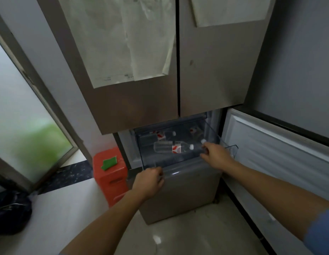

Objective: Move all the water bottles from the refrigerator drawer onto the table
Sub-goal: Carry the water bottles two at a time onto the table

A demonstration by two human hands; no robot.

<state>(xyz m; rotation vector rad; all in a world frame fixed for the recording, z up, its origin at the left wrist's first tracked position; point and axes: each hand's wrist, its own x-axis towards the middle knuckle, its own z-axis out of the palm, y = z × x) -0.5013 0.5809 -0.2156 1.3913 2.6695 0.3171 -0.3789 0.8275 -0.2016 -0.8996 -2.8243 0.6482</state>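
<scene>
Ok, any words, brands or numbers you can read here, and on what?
Nothing legible.
Left door paper: faint print lines near its lower edge, too blurred to read.
Right door paper: no print visible.
Water bottle label: red and white, wording too small to read.

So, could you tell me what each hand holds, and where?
The left hand grips the drawer by its front rim, left end. The right hand curls at the rim's right end; rim or bottle, unclear.

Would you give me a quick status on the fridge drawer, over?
Left hand grips drawer front. Right hand in drawer, grip unclear. Bottle lying inside. Nothing blocking.
</scene>
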